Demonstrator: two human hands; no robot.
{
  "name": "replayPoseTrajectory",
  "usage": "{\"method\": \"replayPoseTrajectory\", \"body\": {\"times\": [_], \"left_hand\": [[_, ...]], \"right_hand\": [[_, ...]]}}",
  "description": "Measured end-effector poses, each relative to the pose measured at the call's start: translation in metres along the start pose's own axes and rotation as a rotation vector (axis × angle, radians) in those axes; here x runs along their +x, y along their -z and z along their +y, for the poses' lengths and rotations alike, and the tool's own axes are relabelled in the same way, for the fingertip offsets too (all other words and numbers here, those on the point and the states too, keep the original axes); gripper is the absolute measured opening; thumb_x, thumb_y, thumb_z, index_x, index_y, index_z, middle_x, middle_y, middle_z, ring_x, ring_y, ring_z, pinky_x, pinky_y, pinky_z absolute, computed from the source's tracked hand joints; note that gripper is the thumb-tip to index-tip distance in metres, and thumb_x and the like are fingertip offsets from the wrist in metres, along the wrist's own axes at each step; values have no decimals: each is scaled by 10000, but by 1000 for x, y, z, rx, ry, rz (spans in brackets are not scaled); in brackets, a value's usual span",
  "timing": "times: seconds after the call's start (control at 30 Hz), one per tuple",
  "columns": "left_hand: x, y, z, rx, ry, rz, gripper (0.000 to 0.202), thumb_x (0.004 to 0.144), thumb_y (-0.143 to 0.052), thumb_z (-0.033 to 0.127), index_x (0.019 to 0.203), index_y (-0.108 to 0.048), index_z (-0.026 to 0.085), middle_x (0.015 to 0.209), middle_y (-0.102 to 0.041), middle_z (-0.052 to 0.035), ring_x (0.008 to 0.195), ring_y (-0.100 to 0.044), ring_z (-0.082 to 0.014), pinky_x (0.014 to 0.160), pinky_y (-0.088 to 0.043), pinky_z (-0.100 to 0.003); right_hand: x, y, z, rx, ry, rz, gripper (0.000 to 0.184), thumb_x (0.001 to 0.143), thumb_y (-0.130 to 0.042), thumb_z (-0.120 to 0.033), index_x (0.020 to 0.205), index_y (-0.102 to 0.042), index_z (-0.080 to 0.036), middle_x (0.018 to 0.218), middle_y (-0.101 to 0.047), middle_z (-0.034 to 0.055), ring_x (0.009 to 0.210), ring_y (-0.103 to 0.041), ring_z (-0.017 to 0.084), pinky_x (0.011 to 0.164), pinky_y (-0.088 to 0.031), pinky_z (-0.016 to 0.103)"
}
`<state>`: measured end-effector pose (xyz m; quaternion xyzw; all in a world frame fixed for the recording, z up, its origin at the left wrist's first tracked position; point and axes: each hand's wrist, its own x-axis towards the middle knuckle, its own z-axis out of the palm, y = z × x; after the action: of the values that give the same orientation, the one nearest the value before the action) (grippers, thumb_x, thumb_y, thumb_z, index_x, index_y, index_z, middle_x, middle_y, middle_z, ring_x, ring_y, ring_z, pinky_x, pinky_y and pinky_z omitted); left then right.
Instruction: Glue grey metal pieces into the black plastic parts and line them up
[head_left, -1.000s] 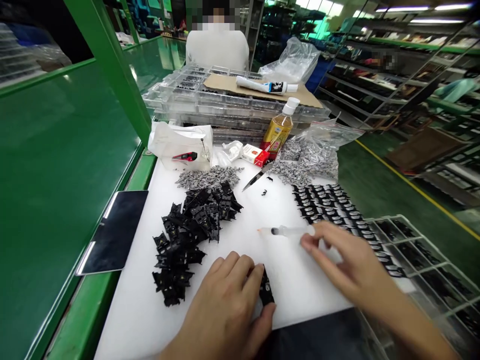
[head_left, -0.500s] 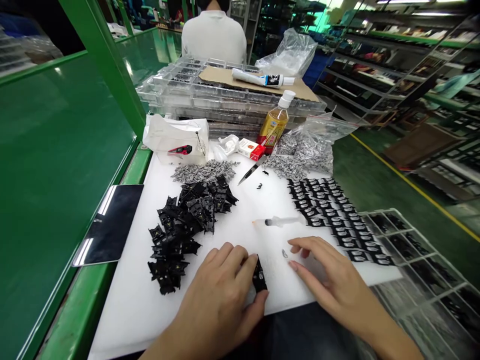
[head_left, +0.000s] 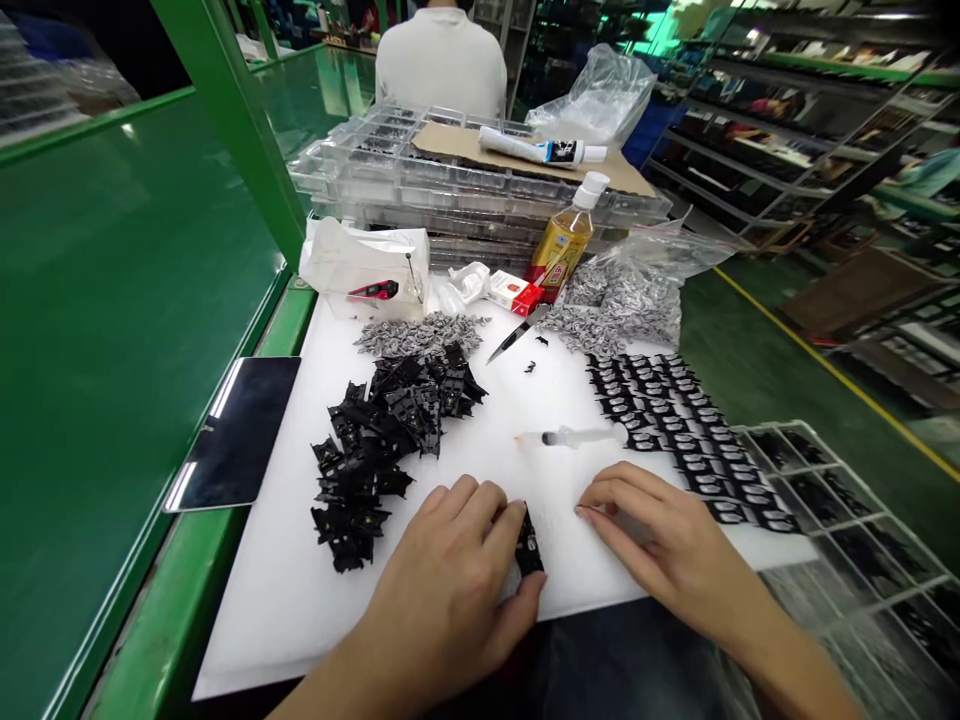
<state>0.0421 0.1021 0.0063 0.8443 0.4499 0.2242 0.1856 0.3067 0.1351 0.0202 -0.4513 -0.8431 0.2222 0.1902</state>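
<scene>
My left hand [head_left: 469,565] rests near the front of the white foam board [head_left: 247,620], its thumb and fingers gripping a small black plastic part [head_left: 529,545] by the edge. A grey detail shows on that part's face. To the right, my right hand [head_left: 652,530] has thumb and index finger pinched together just above the board. A small grey metal piece is between those fingertips, mostly hidden. Beyond the hands lies a syringe [head_left: 581,437] with an orange tip. A jumbled heap of black plastic parts [head_left: 375,440] is left of it, and rows of black parts with grey pieces [head_left: 660,405] stand right.
Tweezers [head_left: 517,335] lie behind, between two piles of grey pieces [head_left: 424,335]. Farther back are a bottle [head_left: 564,240], a red-and-white box [head_left: 514,292] and stacked clear trays [head_left: 450,190]. A tablet [head_left: 232,430] sits left; a compartment tray [head_left: 840,500] is at right.
My right thumb and index finger have closed over the small grey piece that lay on the board. My left hand keeps its hold on the black part. The view has shifted slightly.
</scene>
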Motion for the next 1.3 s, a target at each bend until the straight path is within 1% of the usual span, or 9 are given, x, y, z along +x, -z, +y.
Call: {"method": "replayPoseTrajectory", "body": {"times": [0.2,0.3,0.43,0.57,0.77,1.07,1.13,1.2,1.3], "left_hand": [[0,1,0,11,4,-14,344,974,-649,325,1281,-620,173,1098,-628,-86,991,-553,-291,811,-506,-489],[0,2,1,13,11,-26,337,976,-649,336,1273,-621,179,1089,-622,-78,987,-550,-289,805,-495,-483],[1,1,2,23,9,-35,278,988,-623,333,1228,-630,192,1065,-605,-65,982,-543,-284,788,-472,-472],[1,2,3,29,0,-32,218,977,-610,295,1172,-634,200,1034,-589,-56,965,-532,-278,759,-446,-457],[2,3,2,39,-15,-16,187,964,-621,298,1120,-629,195,1017,-583,-53,942,-526,-269,738,-436,-449],[2,2,2,48,-6,-26,159,948,-633,292,1080,-625,203,1007,-587,-53,941,-531,-271,744,-437,-450],[1,2,3,44,-3,-28,178,972,-611,303,1116,-631,201,1020,-593,-59,950,-535,-276,753,-435,-455],[1,4,3,21,-9,-35,265,996,-582,308,1232,-621,195,1075,-614,-72,983,-541,-284,779,-441,-461],[1,6,2,-21,-66,-57,443,991,-542,226,1432,-533,190,1215,-643,-84,1042,-546,-287,834,-456,-474]], "right_hand": [[1,4,5,-49,66,-37,158,1058,-565,-152,1129,-647,-266,1061,-673,53,943,-680,209,825,-550,360],[1,2,-10,108,56,9,140,1034,-594,-136,1063,-640,-265,967,-668,34,867,-674,195,747,-546,332],[2,-12,-42,286,29,39,142,1014,-617,-129,1003,-640,-268,908,-663,21,824,-669,186,703,-544,312],[9,-25,-56,203,53,-13,180,1022,-550,-94,1042,-635,-251,934,-657,33,813,-654,189,703,-535,333],[13,-28,-53,57,49,-69,175,1050,-508,-116,1039,-643,-227,920,-631,38,787,-616,190,682,-508,347],[11,-32,-57,25,-5,-81,173,1061,-483,-128,997,-599,-239,924,-614,28,784,-604,189,688,-498,351],[10,-28,-58,62,-17,-59,163,1051,-502,-129,976,-587,-247,911,-613,23,778,-609,190,682,-501,351],[9,-21,-54,130,-23,5,135,1040,-548,-147,987,-600,-260,926,-626,23,814,-629,195,703,-519,349],[7,-13,-40,155,-4,119,168,1024,-610,-167,1144,-637,-282,1097,-673,50,1027,-671,225,875,-564,369]]}}
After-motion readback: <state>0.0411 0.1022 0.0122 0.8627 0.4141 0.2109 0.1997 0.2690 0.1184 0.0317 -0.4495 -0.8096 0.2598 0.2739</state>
